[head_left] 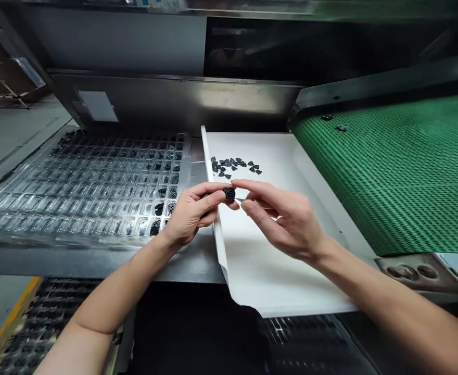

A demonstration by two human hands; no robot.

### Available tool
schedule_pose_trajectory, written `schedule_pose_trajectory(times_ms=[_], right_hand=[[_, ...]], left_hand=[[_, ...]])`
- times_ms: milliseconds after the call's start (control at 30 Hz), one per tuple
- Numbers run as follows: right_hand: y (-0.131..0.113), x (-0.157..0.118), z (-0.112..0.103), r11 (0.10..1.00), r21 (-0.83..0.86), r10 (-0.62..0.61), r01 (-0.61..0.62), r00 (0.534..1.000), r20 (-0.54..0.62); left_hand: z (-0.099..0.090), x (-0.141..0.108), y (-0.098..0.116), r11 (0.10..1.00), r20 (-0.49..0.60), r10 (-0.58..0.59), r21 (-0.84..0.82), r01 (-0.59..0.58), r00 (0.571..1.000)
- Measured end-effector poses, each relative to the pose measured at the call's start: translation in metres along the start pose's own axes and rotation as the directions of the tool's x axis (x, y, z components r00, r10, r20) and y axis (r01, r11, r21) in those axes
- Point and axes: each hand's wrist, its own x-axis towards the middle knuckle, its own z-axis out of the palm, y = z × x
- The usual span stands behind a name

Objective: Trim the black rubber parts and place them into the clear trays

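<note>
Above the left rim of a white tray [283,281], my left hand [193,208] pinches a small round black part [229,195] between thumb and fingers. My right hand [279,213] is closed just to the right of it, index fingertip close to the part's upper edge. Something thin and pointed [240,199] shows between the right thumb and the part; its kind cannot be made out. Beyond the hands, several small dark wedge-shaped pieces [232,162] lie scattered on the tray.
To the left lies a clear plastic tray [96,182] of small compartments, with black parts in its right and far cells. A green mesh conveyor belt [404,172] runs on the right, carrying two small dark pieces. A metal panel [182,101] closes off the back.
</note>
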Motion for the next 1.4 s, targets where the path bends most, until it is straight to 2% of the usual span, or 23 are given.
schedule_pose_trajectory(times_ms=[233, 600, 867, 1100, 1400], right_hand=[[-0.0014, 0.0, 0.002, 0.999, -0.035, -0.01, 0.01, 1.0, -0.017], [0.0012, 0.0005, 0.0014, 0.996, -0.073, -0.049, 0.049, 0.999, 0.001], [0.0012, 0.0002, 0.0012, 0.993, -0.095, -0.065, 0.065, 0.998, 0.0], [0.0028, 0.0005, 0.0009, 0.978, -0.179, -0.111, 0.107, 0.994, -0.012], [0.0035, 0.0006, 0.0016, 0.979, -0.174, -0.112, 0.109, 0.994, -0.003]], left_hand=[[0.0003, -0.0014, 0.0013, 1.0, 0.037, 0.009, 0.014, -0.01, 0.999], [-0.0004, -0.0031, 0.0032, 0.998, 0.019, -0.002, 0.068, 0.001, 1.0], [-0.0024, -0.0038, 0.0035, 0.998, 0.041, -0.005, 0.058, 0.003, 0.999], [-0.0037, -0.0028, 0.0043, 0.997, 0.04, -0.025, 0.068, 0.022, 0.999], [-0.007, -0.0024, 0.0043, 0.999, 0.074, -0.014, 0.052, 0.01, 0.997]])
